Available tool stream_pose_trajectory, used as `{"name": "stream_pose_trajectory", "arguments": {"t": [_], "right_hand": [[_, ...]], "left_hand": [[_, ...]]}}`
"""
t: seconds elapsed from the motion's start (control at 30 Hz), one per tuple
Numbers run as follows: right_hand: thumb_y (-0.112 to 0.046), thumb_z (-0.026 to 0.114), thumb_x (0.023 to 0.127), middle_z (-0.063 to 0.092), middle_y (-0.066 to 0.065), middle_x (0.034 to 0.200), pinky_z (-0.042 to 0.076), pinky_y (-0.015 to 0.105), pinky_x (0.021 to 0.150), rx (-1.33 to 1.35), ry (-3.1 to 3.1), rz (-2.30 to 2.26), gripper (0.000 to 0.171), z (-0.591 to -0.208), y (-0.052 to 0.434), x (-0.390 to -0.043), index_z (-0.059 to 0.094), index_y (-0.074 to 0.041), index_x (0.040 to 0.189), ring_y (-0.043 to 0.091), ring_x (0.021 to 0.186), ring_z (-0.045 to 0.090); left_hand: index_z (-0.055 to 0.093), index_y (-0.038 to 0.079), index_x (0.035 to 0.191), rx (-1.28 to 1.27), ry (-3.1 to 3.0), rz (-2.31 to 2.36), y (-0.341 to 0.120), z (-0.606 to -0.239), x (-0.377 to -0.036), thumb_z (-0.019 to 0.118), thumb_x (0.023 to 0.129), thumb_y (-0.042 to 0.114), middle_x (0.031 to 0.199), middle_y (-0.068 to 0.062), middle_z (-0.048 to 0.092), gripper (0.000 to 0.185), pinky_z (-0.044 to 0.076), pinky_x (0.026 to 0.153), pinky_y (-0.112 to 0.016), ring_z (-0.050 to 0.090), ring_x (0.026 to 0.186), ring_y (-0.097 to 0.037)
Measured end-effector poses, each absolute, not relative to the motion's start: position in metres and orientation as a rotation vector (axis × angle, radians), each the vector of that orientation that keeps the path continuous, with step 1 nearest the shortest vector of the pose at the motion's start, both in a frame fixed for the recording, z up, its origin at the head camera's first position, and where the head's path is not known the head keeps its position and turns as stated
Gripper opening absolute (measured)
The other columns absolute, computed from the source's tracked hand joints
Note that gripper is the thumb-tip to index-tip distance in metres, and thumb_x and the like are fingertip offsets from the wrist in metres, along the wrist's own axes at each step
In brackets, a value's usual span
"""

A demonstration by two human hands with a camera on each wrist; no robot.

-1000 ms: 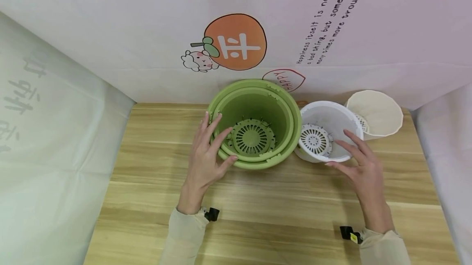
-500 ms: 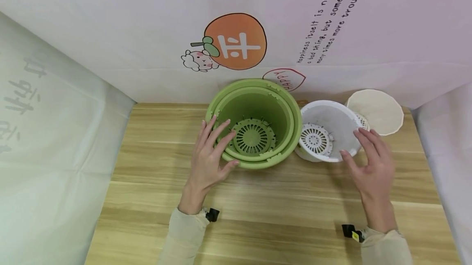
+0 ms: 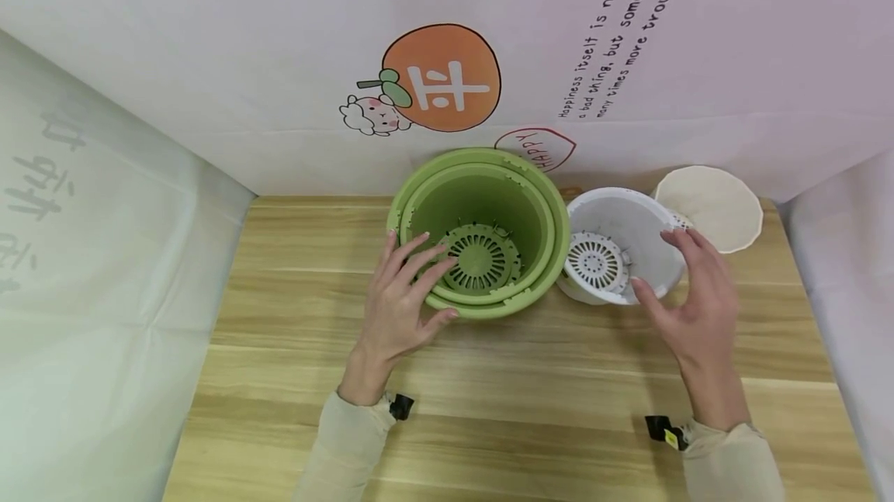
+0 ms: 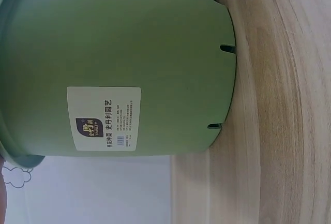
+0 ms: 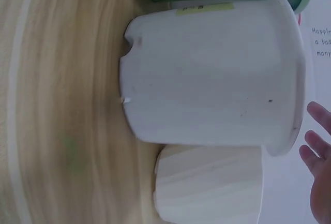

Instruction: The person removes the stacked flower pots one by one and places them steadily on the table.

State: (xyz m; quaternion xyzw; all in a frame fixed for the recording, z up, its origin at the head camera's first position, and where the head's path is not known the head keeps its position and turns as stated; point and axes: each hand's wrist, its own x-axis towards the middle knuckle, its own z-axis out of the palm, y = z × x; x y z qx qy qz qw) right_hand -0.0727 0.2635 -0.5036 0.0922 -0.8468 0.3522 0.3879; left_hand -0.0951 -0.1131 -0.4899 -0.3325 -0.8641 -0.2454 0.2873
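While both hands reach in: 3 plant pots stand in a row at the back of a wooden table [image 3: 489, 401], seen from above.

Left hand: the left hand [image 3: 400, 308] lies over the near-left rim of the green pot [image 3: 482, 230], fingers spread and only slightly bent. The fingertips [image 3: 447, 252] reach past the rim into the pot's mouth; the thumb points at the outer wall near the table. The hand is relaxed and clasps nothing.

Green pot: 2 green pots are nested, 1 inside the other, upright, at the middle of the table's back edge. A slotted green drain disc [image 3: 483, 257] lies in the bottom. In the left wrist view the outer wall fills the frame and carries a pale label [image 4: 103, 119].

Right hand: the right hand [image 3: 691, 308] sits at the near-right side of the white pot [image 3: 618, 242], fingers loosely extended. The fingertips [image 3: 673, 237] lie at the rim's right edge and the thumb at its near edge; whether they touch the rim I cannot tell. The hand is not closed around the pot.

White pot: upright, touching the green pot's right side, with a white slotted disc [image 3: 595, 263] inside.

Cream pot: a cream pot [image 3: 712, 203] stands just behind and to the right of the white pot, touching it in the right wrist view.

Backdrop: a printed cloth [image 3: 447, 83] with an orange fruit cartoon hangs behind the table.
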Motion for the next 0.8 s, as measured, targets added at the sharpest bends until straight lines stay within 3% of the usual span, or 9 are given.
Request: {"name": "stream_pose_trajectory", "arguments": {"t": [0.2,0.57,0.8], "right_hand": [[-0.057,0.067,0.083,0.067,0.022,0.119,0.035,0.043,0.113,0.304,-2.228,0.92,0.077,-0.497,0.253,-0.075,0.061,0.005,0.128,0.042,0.126,0.053],[-0.06,0.065,0.088,0.064,0.022,0.127,0.035,0.044,0.113,0.574,-2.211,1.008,0.08,-0.479,0.224,-0.088,0.058,0.008,0.129,0.045,0.123,0.052],[-0.066,0.064,0.085,0.058,0.017,0.138,0.03,0.043,0.116,0.598,-2.335,1.035,0.088,-0.473,0.215,-0.093,0.052,0.0,0.141,0.038,0.133,0.046]], "left_hand": [[0.074,0.01,0.106,-0.9,-2.286,-0.68,-0.112,-0.489,-0.094,0.022,0.099,0.069,0.106,-0.007,0.072,0.08,0.025,0.115,-0.06,0.056,0.124,-0.033],[0.074,0.009,0.083,-0.915,-2.291,-0.669,-0.111,-0.489,-0.096,0.026,0.101,0.065,0.09,-0.004,0.073,0.076,0.026,0.115,-0.057,0.064,0.101,-0.028],[0.07,0.012,0.074,-0.913,-2.299,-0.667,-0.111,-0.489,-0.096,0.028,0.101,0.064,0.082,-0.005,0.071,0.072,0.027,0.116,-0.055,0.064,0.096,-0.028]]}}
